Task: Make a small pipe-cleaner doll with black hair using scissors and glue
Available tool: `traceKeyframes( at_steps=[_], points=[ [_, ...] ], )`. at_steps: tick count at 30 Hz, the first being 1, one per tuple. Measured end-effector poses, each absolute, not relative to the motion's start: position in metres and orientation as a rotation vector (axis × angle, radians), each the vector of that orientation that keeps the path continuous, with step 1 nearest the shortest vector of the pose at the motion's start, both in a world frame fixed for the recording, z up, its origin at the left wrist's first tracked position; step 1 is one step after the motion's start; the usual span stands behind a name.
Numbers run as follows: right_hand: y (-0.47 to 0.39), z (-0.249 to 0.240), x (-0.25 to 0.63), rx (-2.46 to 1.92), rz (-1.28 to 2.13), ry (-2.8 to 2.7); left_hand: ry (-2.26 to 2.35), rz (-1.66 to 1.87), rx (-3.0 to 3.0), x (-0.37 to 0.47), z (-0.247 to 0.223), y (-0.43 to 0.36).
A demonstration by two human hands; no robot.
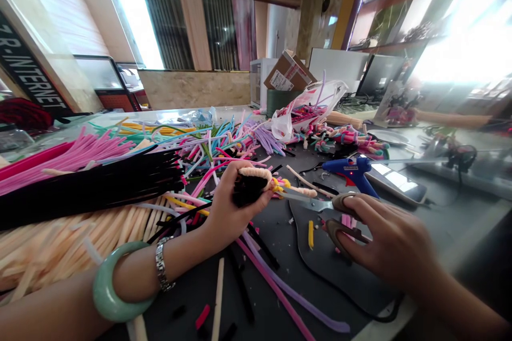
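A small pipe-cleaner figure (251, 187), black and cream with yellow bits at its right end, is held in the fingers of my left hand (234, 210). A cream stem sticks out of it to the right. My right hand (384, 234) has its fingers in the handles of a pair of scissors (314, 203). The handles are spread apart, and the blades point left, their tips at the yellow part of the figure. Beneath both hands lies a dark mat (280, 261) with loose stems and scraps.
Bundles of black (92, 184), pink (100, 149) and cream stems (80, 245) lie at the left. A blue glue gun (354, 170) with its cord and a phone (396, 181) are at the right. Behind stand a plastic bag (310, 109) and a cardboard box (290, 72).
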State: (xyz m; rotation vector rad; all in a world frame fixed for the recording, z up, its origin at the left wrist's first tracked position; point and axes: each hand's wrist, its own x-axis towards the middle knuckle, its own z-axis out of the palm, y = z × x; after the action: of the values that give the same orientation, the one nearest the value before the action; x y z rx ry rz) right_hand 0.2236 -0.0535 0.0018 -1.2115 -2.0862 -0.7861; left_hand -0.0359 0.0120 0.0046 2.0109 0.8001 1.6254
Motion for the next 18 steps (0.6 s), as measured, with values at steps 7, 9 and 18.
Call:
traceKeyframes(
  at_steps=[7,9,18],
  points=[
    [-0.0548,0.0024,0.2278,-1.231,-0.773,-2.096,0.846,1.669,2.037,-0.0385,0.0048,0.0147],
    [-0.0552,0.0028,0.2286,-1.228,-0.775,-2.088,0.868,1.668,2.023,-0.0392,0.0041,0.0156],
    [-0.0528,0.0071,0.2262,-1.242,-0.752,-2.09,0.85,1.661,2.069,-0.0387,0.0051,0.0134]
  ],
)
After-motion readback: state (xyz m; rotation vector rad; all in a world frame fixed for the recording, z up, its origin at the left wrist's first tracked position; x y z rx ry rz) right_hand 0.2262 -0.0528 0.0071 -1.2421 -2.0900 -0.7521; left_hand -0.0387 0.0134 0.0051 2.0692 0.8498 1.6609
